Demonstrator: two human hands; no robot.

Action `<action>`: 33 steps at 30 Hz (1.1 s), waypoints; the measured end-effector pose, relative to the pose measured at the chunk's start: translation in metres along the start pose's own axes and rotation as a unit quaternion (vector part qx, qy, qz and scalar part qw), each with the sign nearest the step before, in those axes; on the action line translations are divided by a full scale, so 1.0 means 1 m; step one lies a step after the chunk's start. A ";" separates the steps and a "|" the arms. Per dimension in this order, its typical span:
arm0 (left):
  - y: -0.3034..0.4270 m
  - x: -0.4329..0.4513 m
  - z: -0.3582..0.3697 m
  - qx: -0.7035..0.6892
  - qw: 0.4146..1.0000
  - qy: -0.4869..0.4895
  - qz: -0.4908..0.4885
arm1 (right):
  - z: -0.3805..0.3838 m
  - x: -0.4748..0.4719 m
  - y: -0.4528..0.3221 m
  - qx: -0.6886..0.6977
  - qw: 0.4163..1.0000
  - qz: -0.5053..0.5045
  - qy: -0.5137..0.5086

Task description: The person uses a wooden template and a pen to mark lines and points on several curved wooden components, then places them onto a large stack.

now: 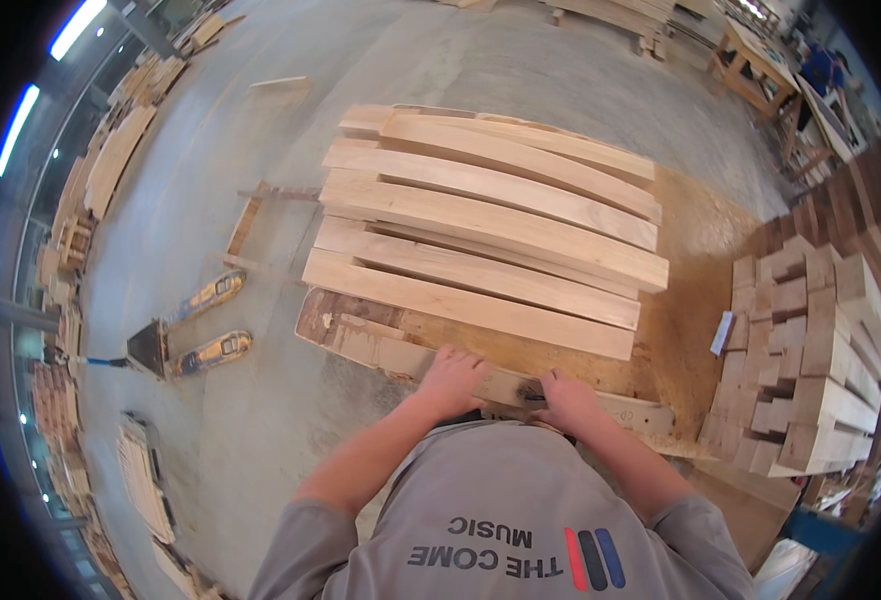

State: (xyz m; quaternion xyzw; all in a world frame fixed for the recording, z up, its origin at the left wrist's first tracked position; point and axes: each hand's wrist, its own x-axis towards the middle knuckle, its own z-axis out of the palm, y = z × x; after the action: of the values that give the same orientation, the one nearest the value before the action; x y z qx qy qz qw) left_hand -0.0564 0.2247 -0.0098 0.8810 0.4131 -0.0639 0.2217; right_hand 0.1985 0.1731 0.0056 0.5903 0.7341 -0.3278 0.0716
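A long wooden board (pixel 410 360) with handwritten marks and a dark knot lies along the near edge of a brown work surface (pixel 688 300), right before my body. My left hand (pixel 452 381) curls its fingers over this board near its middle. Farther right, my right hand (pixel 566 401) touches the same board beside the knot. A small dark thing shows at its thumb and fingers; whether it is held I cannot tell. Beyond both hands, several pale timber beams (pixel 485 232) lie side by side in a stack, with narrow gaps between some of them.
Stacked timber blocks (pixel 808 360) rise at the right, with a white slip (pixel 722 332) against them. A yellow-forked pallet jack (pixel 208 326) stands on the concrete floor at the left, near a wooden pallet frame (pixel 249 225). A person in blue (pixel 823 71) is by far workbenches (pixel 759 64).
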 end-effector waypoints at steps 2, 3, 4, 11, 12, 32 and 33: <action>-0.005 0.002 -0.002 -0.012 1.000 -0.003 0.016 | -0.014 0.006 -0.005 0.027 0.999 -0.009 0.038; -0.008 0.002 -0.004 -0.021 0.999 0.005 0.029 | -0.018 0.011 -0.009 0.044 0.997 -0.009 0.057; -0.012 0.003 -0.006 -0.029 0.999 0.013 0.042 | -0.019 0.024 -0.013 0.121 0.988 -0.005 0.093; -0.034 0.004 0.010 -0.110 0.991 0.009 0.078 | -0.061 0.126 -0.102 0.384 0.917 -0.030 0.105; -0.038 0.004 0.016 -0.129 0.987 0.027 0.096 | -0.067 0.138 -0.124 0.393 0.917 -0.011 0.061; -0.044 0.013 0.056 -0.217 0.969 0.032 0.118 | -0.009 0.213 -0.215 0.339 0.934 -0.094 0.063; -0.045 0.013 0.056 -0.217 0.969 0.021 0.118 | -0.006 0.209 -0.214 0.325 0.938 -0.104 0.065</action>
State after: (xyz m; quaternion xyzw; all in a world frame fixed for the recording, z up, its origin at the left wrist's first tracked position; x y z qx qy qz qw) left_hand -0.0783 0.2341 -0.0791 0.8553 0.3151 0.0719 0.4050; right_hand -0.0565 0.3291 -0.0083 0.5220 0.6479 -0.5148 -0.2065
